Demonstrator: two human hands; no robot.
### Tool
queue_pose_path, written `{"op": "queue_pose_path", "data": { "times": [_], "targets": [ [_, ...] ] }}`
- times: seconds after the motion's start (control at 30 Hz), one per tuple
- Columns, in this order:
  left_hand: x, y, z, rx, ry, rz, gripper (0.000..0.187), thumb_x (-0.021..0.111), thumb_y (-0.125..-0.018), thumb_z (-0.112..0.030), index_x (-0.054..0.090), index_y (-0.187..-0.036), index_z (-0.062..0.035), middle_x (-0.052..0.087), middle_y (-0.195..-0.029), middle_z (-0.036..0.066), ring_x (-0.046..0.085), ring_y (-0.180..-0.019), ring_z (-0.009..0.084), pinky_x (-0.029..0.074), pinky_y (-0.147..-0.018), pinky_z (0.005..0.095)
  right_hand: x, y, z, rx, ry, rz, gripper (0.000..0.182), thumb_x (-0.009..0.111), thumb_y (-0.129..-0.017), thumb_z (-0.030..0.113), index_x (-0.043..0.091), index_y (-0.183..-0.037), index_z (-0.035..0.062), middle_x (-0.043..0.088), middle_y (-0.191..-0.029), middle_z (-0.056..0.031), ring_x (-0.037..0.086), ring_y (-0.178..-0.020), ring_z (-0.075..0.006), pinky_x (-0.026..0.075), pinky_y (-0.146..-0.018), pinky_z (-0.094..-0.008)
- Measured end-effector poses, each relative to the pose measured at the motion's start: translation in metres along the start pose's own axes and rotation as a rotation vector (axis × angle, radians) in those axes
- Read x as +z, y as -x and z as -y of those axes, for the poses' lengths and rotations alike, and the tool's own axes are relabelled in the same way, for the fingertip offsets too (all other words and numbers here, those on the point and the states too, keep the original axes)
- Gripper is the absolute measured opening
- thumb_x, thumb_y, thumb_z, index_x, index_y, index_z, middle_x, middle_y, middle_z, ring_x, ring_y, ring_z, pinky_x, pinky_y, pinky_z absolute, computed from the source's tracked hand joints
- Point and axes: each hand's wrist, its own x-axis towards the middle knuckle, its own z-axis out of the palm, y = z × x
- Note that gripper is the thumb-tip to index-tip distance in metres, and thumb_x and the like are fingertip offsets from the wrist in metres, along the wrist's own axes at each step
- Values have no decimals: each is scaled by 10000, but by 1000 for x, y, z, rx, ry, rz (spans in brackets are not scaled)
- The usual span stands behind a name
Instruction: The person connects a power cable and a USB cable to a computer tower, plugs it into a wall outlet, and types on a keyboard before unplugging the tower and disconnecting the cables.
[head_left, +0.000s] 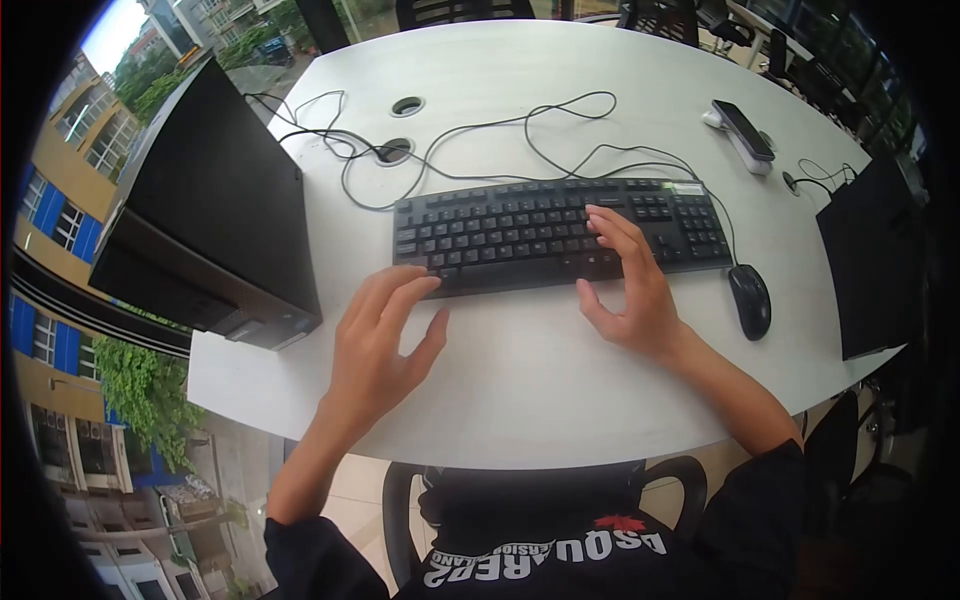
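A black keyboard (500, 232) lies on the white table, its cable running off behind it. My left hand (385, 335) is at the keyboard's near left corner, fingertips over the lowest keys and thumb held apart. Over the right part of the letter keys, my right hand (635, 290) has its fingers reaching forward, with the thumb spread toward the near edge. Neither hand holds anything. A black mouse (750, 302) rests to the right of the keyboard, beyond my right hand.
A black computer tower (215, 215) stands at the left, and another dark box-shaped device (875, 260) at the right edge. Black cables (440, 140) loop behind the keyboard near two cable holes. A phone (743, 130) leans on a white object at the back right of the table (520, 400).
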Motion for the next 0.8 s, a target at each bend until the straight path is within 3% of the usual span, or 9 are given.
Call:
{"op": "queue_pose_path", "data": {
  "times": [0.1,0.2,0.6,0.8],
  "targets": [
    [22,-16,8,49,-2,117,356,815,-833,-10,697,-1168,-12,716,-1178,148,718,-1008,311,593,-861,384,0,2,-3,28,-92,-37,772,735,-830,11,400,-1526,0,502,-1522,-209,570,-1335,-373,558,-1031,-396],
    [34,-25,13,59,-4,100,377,814,-833,-9,690,-1189,-18,719,-1181,139,727,-988,296,605,-815,369,2,0,-3,42,-108,-40,785,731,-833,8,385,-1538,2,494,-1526,-217,568,-1343,-368,558,-1036,-391],
    [38,-17,25,-109,279,36,586,789,-848,41,578,-1393,-10,670,-1284,194,710,-1112,319,606,-950,401,2,-4,-4,27,-104,19,860,752,-789,-27,366,-1557,2,481,-1546,-225,541,-1379,-367,553,-1051,-399],
    [39,-15,29,-92,252,55,638,786,-841,60,543,-1426,-12,643,-1306,202,696,-1131,322,605,-961,400,4,-4,-1,-1,-42,76,863,754,-768,-15,382,-1547,5,502,-1520,-227,567,-1345,-376,545,-1064,-407]
  ]
}}
